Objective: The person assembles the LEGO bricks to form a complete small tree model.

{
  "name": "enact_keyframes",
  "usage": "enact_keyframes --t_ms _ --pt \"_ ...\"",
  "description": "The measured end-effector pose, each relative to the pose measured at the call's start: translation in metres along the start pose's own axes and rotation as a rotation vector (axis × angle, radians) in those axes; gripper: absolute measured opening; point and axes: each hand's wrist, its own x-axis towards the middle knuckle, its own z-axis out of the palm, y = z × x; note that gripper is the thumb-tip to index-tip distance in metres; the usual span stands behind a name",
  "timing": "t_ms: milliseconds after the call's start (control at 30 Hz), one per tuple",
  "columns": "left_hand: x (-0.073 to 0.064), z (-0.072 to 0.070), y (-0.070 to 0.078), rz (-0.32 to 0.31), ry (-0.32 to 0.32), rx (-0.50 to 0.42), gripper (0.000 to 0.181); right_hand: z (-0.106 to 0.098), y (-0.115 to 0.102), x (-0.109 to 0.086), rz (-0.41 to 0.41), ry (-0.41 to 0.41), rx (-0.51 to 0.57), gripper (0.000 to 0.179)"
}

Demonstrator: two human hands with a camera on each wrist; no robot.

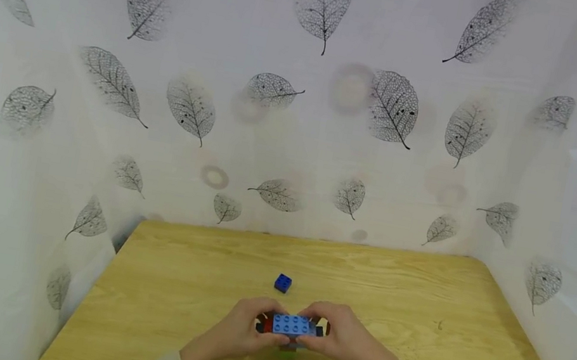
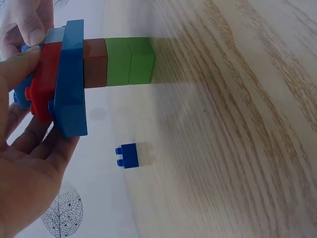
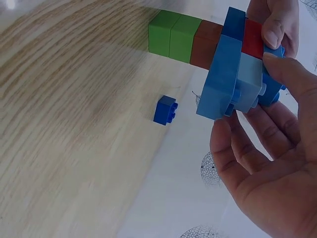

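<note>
A toy-brick tower stands on the table, with two green bricks (image 2: 130,61) at its foot and a brown brick (image 2: 95,63) above them. Over these a wider layer of blue bricks (image 3: 221,69) overhangs the column. On that layer sit a red brick (image 2: 46,74) and a pale blue brick (image 3: 249,81), side by side. A blue brick with studs (image 1: 290,324) tops the tower. My left hand (image 1: 246,326) grips this top brick from the left, thumb in front and fingers behind. From the right, my right hand (image 1: 344,336) holds its other end, the thumbs close together.
A small dark blue brick (image 1: 282,283) lies on the wooden table (image 1: 180,270) beyond the hands. White cloth with a leaf print (image 1: 295,142) hangs behind the table and along both sides.
</note>
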Motion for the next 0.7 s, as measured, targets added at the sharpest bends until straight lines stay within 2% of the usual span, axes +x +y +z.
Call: enact_keyframes --t_ms 333,533,700 --pt "0.001 0.002 -0.001 -0.037 0.005 -0.021 0.029 -0.002 -0.004 -0.001 -0.006 0.009 -0.016 0.024" --pt "0.0 0.006 -0.003 -0.013 0.026 -0.023 0.032 0.002 -0.002 -0.003 -0.02 0.018 -0.053 0.026" --pt "-0.001 0.006 -0.006 0.007 0.034 -0.006 0.034 0.009 0.004 -0.003 -0.081 0.052 -0.089 0.029"
